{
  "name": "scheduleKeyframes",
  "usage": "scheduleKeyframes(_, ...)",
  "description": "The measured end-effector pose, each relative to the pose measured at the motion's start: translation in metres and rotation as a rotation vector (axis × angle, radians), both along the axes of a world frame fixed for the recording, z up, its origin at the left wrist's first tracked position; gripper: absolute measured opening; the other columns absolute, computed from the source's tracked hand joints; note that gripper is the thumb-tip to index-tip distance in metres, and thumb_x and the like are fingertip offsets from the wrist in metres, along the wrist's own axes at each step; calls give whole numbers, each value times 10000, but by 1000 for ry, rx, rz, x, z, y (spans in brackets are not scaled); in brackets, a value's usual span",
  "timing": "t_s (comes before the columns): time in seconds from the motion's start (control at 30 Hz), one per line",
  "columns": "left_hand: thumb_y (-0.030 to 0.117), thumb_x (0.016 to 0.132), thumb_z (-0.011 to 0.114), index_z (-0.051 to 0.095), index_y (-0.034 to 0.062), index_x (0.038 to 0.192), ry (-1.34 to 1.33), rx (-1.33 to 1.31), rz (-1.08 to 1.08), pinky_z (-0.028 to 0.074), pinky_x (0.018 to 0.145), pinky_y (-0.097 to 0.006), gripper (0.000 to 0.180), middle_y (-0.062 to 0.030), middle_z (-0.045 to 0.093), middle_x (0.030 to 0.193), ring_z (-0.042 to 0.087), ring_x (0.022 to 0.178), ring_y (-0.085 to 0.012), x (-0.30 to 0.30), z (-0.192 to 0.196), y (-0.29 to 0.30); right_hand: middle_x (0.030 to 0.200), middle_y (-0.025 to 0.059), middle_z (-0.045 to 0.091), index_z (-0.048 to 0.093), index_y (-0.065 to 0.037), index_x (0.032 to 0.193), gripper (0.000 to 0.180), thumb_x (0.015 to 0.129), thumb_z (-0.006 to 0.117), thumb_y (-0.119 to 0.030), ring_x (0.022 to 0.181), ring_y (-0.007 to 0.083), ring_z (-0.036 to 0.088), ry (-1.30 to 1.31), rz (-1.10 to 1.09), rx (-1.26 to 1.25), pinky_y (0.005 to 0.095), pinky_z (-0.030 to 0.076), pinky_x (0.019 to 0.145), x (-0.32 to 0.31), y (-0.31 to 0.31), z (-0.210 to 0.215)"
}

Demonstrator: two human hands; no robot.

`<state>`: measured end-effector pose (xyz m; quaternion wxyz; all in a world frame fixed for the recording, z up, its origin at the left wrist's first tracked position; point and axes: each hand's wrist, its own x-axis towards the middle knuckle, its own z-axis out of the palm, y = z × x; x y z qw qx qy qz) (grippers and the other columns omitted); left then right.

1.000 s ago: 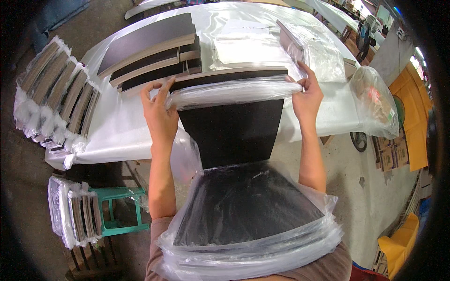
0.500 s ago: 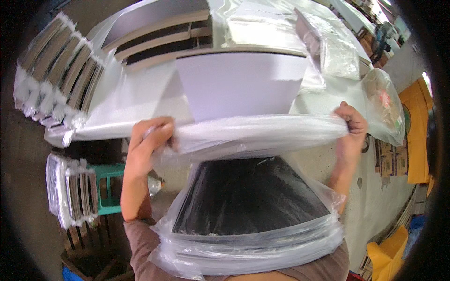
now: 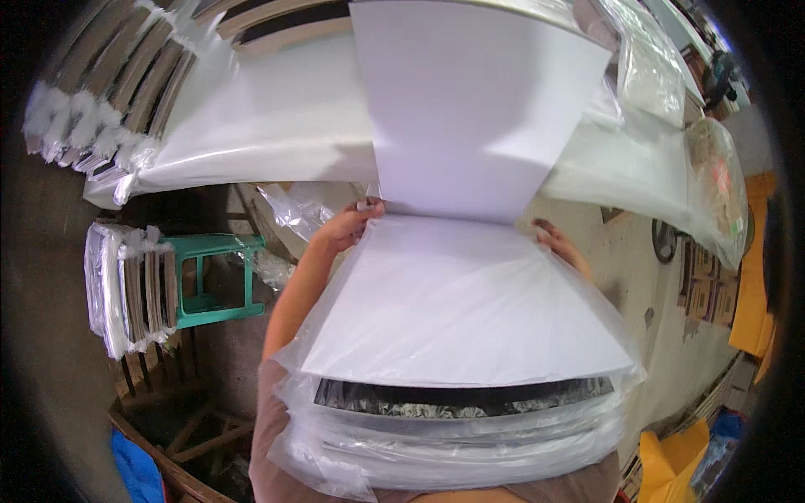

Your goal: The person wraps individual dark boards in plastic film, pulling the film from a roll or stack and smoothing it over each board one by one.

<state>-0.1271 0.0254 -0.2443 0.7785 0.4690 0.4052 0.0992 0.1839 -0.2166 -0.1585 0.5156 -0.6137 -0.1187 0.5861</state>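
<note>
A white panel in a clear plastic bag (image 3: 461, 302) lies in front of me, on top of a stack of bagged panels (image 3: 470, 440) against my body. The front edge of a black panel (image 3: 461, 394) shows under it. My left hand (image 3: 354, 225) pinches the bag's far left corner, fingers closed. At the far right corner my right hand (image 3: 560, 241) grips the bag, its fingers partly hidden behind the plastic. Beyond both hands a large bare white panel (image 3: 482, 101) slopes over the table edge, its near end meeting the bagged panel's far edge.
A white-covered table (image 3: 268, 109) spans the back. Wrapped panels (image 3: 126, 75) stand at its left end. A green stool (image 3: 218, 281) with wrapped panels (image 3: 130, 289) is at the left. A clear bag (image 3: 717, 184) hangs over the right end, near cartons (image 3: 708, 285).
The plastic stretched between my hands is now spread flat over a white panel, covering most of the black one. My hands have come closer together, and the view has shifted.
</note>
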Motion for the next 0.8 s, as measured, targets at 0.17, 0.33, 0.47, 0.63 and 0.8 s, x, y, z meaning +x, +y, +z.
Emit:
scheduleKeyframes(0.17,343,720,666,530,89,828,-136,46,305,321,498,-215,308,40,440,658,409,608,-76,18,-23,-7,859,89,577,435,-45,1163,469,778,581,-271,789,140,528,-256,-219,118,263,405,713,15,-12,-104)
scheduleKeyframes(0.33,332,744,635,561,63,866,241,146,-36,362,533,-235,305,-3,516,680,424,568,-110,6,42,3,812,56,566,453,-43,1132,438,774,588,-255,750,121,517,165,-302,187,231,396,682,0,6,-48)
scheduleKeyframes(0.47,314,737,649,531,26,997,420,590,-453,390,641,-257,405,-3,524,813,465,738,-103,6,49,-4,691,-11,493,475,-57,1081,377,778,589,-251,671,72,470,-91,117,222,184,365,606,25,7,-29)
scheduleKeyframes(0.63,368,766,599,540,7,960,50,408,107,394,708,-283,414,-67,553,846,488,777,-166,8,9,-4,706,-15,420,439,-61,1075,310,815,527,-205,675,64,418,6,-148,178,192,337,585,14,11,-47)
scheduleKeyframes(0.8,367,780,586,533,76,976,104,122,249,364,688,-244,355,21,498,815,452,751,-114,6,-25,-5,821,14,478,521,-60,920,273,805,561,-305,792,93,437,48,-253,71,227,358,688,-29,12,0)
